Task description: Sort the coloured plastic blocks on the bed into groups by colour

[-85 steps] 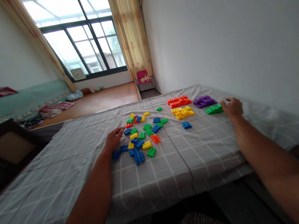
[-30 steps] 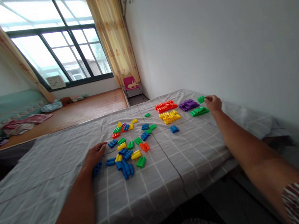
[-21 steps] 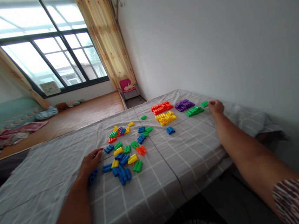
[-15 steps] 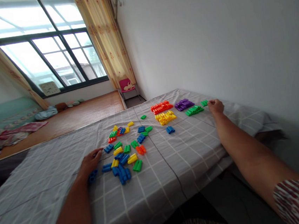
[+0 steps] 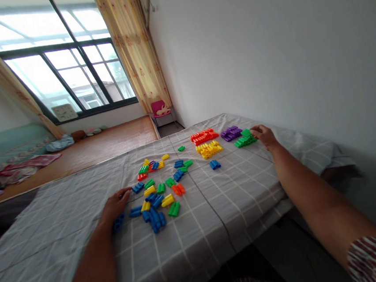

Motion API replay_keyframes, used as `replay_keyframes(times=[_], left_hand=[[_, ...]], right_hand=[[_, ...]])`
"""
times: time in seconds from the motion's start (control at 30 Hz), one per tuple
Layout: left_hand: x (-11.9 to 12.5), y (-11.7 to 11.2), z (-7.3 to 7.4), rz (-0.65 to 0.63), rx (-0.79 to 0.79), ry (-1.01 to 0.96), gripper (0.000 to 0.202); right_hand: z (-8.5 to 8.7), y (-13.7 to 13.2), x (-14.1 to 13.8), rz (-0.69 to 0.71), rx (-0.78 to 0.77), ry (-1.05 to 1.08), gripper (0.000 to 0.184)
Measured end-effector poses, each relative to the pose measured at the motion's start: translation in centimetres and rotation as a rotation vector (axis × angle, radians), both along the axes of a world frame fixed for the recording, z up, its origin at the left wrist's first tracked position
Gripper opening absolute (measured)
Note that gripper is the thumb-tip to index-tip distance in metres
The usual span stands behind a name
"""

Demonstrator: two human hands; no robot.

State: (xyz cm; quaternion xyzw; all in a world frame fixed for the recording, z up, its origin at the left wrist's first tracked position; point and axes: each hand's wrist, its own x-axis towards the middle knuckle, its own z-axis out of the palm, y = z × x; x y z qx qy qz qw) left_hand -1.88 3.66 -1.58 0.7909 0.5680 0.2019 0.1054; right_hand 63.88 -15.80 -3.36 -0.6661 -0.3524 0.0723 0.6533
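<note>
At the far right of the table, my right hand (image 5: 264,136) pinches a green plastic building block (image 5: 246,133) over the pile of green blocks (image 5: 245,141). A pile of purple blocks (image 5: 231,133) lies just beside it. My left hand (image 5: 116,204) rests on the cloth with its fingers stretched out, its fingertips close to a blue block (image 5: 138,188); whether they touch I cannot tell. Another blue block (image 5: 118,223) is partly hidden behind the left wrist. Loose blue blocks (image 5: 154,217), yellow blocks (image 5: 167,200) and green blocks (image 5: 174,209) lie scattered to its right.
Piles of orange blocks (image 5: 204,136) and yellow blocks (image 5: 209,149) stand left of the purple ones. A lone blue block (image 5: 214,164) lies in front of them. The grey checked tablecloth (image 5: 197,242) covers the table, which stands by a white wall (image 5: 266,53).
My right hand has moved left with the green block, from beside the green pile to over it. The left hand has stayed nearly in place.
</note>
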Motion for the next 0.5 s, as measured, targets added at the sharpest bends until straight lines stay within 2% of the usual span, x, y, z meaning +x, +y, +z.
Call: replay_keyframes(times=[0.07,0.13,0.33,0.5], left_hand=[[0.0,0.1,-0.1,-0.003,0.005,0.007,0.05],[0.0,0.1,-0.1,-0.004,0.006,0.018,0.05],[-0.1,0.2,-0.1,-0.019,0.0,0.052,0.055],[0.0,0.1,0.1,-0.02,0.001,0.058,0.054]], right_hand=[[0.3,-0.2,-0.9,0.092,-0.091,-0.073,0.031],[0.4,-0.3,-1.2,0.099,-0.175,-0.149,0.026],[0.2,-0.6,-0.2,-0.097,-0.179,-0.164,0.022],[0.8,-0.1,-0.9,-0.137,-0.193,-0.132,0.026]])
